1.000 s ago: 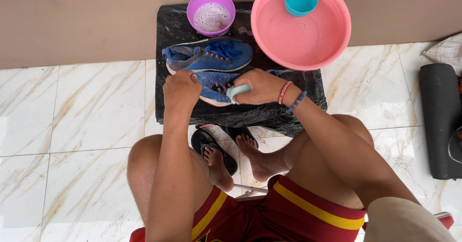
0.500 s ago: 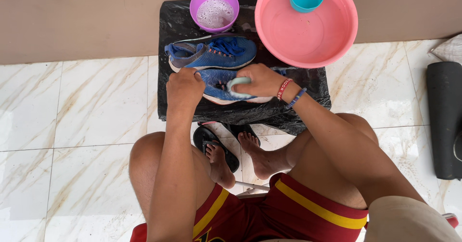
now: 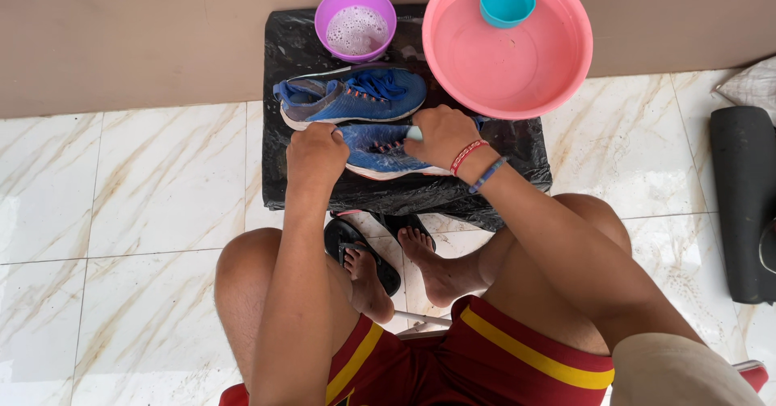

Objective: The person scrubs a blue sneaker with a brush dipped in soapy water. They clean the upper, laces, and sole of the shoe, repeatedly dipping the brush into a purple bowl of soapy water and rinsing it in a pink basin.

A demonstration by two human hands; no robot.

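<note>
Shoe axis: I see the near blue shoe (image 3: 380,151) lying left-right, mid-frame.
Left hand (image 3: 315,154): clamped on its heel end.
Right hand (image 3: 440,135): closed around a pale brush (image 3: 414,133), over its toe end.

Pink basin (image 3: 517,67), purple bowl (image 3: 356,50), perhaps soapy

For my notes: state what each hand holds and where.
Left hand grips the near blue shoe at its heel; right hand holds a pale brush against it.

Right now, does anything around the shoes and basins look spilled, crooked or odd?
Nothing looks spilled or damaged. One oddity: the pink basin overhangs the right edge of the black plastic sheet, and a teal cup sits inside it. Both blue shoes lie on the sheet.
</note>
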